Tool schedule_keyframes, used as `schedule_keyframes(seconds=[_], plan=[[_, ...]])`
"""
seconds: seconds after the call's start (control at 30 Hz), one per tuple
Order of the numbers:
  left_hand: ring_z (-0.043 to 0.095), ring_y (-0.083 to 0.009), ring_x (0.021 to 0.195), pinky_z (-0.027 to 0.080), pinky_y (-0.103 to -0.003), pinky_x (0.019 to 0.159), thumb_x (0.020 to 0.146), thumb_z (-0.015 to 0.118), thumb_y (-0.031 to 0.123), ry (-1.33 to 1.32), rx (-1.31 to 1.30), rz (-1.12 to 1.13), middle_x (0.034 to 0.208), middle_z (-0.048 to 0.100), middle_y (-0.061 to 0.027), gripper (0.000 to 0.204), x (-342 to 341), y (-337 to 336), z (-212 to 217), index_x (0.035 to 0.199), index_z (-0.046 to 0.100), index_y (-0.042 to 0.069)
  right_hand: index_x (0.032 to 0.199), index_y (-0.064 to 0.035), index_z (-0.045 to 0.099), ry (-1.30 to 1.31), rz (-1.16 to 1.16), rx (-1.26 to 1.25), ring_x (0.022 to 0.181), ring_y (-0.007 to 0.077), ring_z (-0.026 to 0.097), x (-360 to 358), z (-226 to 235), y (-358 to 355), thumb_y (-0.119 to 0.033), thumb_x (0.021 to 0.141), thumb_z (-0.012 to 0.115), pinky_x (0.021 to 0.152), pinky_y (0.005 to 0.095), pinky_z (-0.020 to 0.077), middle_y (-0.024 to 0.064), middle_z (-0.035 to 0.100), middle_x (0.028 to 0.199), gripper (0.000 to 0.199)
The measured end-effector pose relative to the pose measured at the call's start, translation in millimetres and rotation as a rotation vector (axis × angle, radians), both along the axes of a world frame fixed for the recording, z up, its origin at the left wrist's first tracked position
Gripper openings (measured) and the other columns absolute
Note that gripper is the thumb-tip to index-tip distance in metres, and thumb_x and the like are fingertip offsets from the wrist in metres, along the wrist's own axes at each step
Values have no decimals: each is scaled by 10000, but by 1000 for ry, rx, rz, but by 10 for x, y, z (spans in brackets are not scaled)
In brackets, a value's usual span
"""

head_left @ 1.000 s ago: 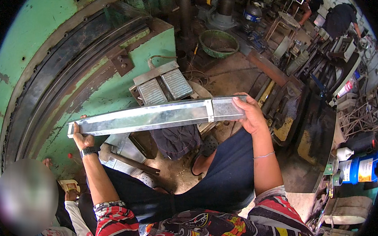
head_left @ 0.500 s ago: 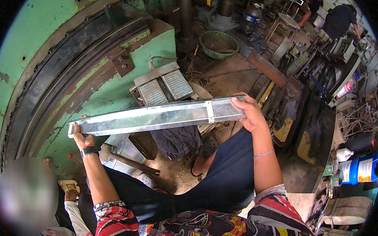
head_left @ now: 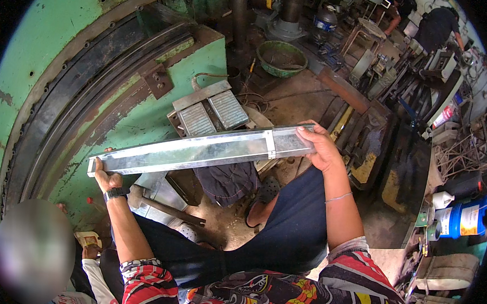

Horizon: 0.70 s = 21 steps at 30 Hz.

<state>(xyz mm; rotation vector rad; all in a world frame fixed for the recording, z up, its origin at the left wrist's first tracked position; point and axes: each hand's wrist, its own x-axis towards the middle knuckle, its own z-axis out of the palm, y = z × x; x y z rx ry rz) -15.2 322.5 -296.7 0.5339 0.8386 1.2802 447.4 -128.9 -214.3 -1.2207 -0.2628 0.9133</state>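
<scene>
A long, shiny sheet-metal channel [head_left: 199, 149] with folded edges spans the space in front of me. A narrow metal strip [head_left: 270, 144] crosses it near its right end. My left hand [head_left: 107, 178] is closed around the left end, and a dark watch sits on that wrist. At the other end my right hand [head_left: 323, 148] grips the channel, its thumb on the upper face and its fingers underneath, mostly hidden. Below the channel, close to my left wrist, lies a hammer [head_left: 165, 207] on bent sheet metal [head_left: 160, 187].
Left stands a large green machine [head_left: 198, 65]. Beyond the channel are a two-pedal foot switch [head_left: 205, 113] and a green basin [head_left: 281, 59]. Dark cloth [head_left: 228, 181] lies under the channel. Metal stock [head_left: 361, 137] crowds the right. Another person [head_left: 101, 282] is at lower left.
Almost nothing differs. Both hands keep their grip, and the channel stays at nearly the same place and tilt.
</scene>
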Motion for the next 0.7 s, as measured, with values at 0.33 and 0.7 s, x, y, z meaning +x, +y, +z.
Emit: schedule_keyframes(seconds=[0.33,0.7], plan=[[665,-341,1149,487,-505,1095,1106,521,300,-73,53,-39,1209,726,-188,387,-58,151,-177,1262,625,-39,1192,-87,636,-24,4,8,1041,228,689,21,35,-15,-185,972,753,877,413,574,89,703,1125,267],[692,-359,994,542,-528,956,964,642,285,-204,-15,90,1061,756,-182,257,401,-393,351,1076,673,56,1333,-60,554,-160,-43,23,1160,282,655,102,-147,-252,-220,988,724,990,478,547,119,648,1249,416]])
